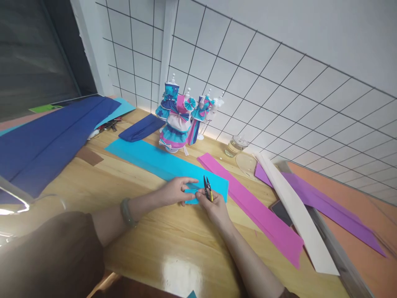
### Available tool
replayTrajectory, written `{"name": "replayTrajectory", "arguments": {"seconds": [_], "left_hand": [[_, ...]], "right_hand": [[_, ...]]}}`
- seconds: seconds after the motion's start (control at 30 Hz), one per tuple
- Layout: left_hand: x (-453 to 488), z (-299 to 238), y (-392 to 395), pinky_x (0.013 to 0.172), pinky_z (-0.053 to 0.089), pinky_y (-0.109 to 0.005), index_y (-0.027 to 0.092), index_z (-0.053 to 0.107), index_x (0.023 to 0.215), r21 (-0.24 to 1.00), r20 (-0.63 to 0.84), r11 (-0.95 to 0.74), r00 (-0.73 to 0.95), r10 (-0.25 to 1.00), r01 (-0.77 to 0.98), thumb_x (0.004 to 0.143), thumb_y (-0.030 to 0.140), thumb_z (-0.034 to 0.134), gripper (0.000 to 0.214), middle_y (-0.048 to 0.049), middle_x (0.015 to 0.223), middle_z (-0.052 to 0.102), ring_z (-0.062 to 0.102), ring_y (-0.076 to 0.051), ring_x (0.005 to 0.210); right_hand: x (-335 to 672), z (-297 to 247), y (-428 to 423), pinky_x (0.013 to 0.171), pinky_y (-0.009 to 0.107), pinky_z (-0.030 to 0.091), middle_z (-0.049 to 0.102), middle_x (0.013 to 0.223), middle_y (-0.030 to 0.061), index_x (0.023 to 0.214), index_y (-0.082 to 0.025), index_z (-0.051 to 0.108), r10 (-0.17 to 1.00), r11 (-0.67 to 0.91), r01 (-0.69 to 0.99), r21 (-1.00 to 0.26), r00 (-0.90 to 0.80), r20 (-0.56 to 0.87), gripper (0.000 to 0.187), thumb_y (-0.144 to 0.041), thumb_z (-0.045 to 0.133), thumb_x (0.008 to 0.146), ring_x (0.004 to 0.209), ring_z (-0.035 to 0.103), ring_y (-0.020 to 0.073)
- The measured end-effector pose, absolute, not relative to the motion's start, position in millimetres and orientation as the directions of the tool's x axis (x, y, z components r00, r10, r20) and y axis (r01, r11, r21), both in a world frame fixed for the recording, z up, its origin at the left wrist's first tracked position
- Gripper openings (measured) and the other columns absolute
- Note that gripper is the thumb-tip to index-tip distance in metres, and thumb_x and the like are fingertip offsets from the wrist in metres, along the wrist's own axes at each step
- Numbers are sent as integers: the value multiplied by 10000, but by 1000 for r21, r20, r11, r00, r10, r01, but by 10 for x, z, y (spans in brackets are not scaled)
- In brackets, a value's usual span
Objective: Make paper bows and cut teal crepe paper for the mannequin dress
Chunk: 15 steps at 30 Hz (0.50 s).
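My left hand (176, 191), a bangle on its wrist, has a small bright-blue piece (191, 198) between its fingers. Its index finger is stretched out above the piece. With thumb and fingertips, my right hand (214, 205) pinches the other end of this piece. The same hand also holds black-and-yellow thread snips (208, 189), their two points up and slightly apart. Behind both hands lies a long bright-blue strip (149, 159), flat on the wooden table (149, 248). Whether the strips are paper or cloth I cannot tell.
Small dress forms in blue, pink and white outfits (176, 124) stand against the gridded wall. To the right are a pink strip (257, 207), a white strip (294, 211), a purple strip (325, 207) and a glass jar (235, 145). Dark-blue material (56, 140) spreads at left.
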<state>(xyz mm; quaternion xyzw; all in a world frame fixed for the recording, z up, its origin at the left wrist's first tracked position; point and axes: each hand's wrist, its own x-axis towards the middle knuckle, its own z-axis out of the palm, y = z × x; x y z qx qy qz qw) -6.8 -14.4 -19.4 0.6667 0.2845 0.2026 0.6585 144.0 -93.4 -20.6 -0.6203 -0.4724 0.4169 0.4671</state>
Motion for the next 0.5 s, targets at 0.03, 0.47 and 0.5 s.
{"name": "replayTrajectory", "arguments": {"seconds": [0.03, 0.47, 0.5], "left_hand": [[-66, -191, -148, 435, 409, -215, 130, 423, 1229, 994, -104, 39, 761, 640, 103, 642, 376, 652, 676, 8, 588, 562, 545, -118, 474], [-135, -227, -137, 747, 415, -278, 204, 618, 819, 839, 293, -515, 650, 701, 177, 756, 266, 517, 134, -64, 842, 647, 567, -191, 882], [-145, -215, -135, 788, 409, -292, 203, 621, 821, 833, 310, -530, 657, 687, 161, 756, 263, 517, 136, -73, 866, 650, 560, -200, 923]], "right_hand": [[1452, -208, -932, 411, 215, 181, 361, 465, -74, 745, -159, 557, 973, -120, 187, -975, 217, -78, 323, -472, 607, 682, 408, 248, 59], [1460, -114, -916, 332, 208, 133, 614, 596, 15, 990, -133, 568, 966, -198, -248, -948, 113, -231, 451, -514, 493, 761, 310, 180, 27], [1453, -114, -920, 332, 203, 136, 610, 592, 11, 1004, -135, 560, 964, -218, -259, -941, 95, -249, 449, -504, 510, 754, 313, 175, 24]]}}
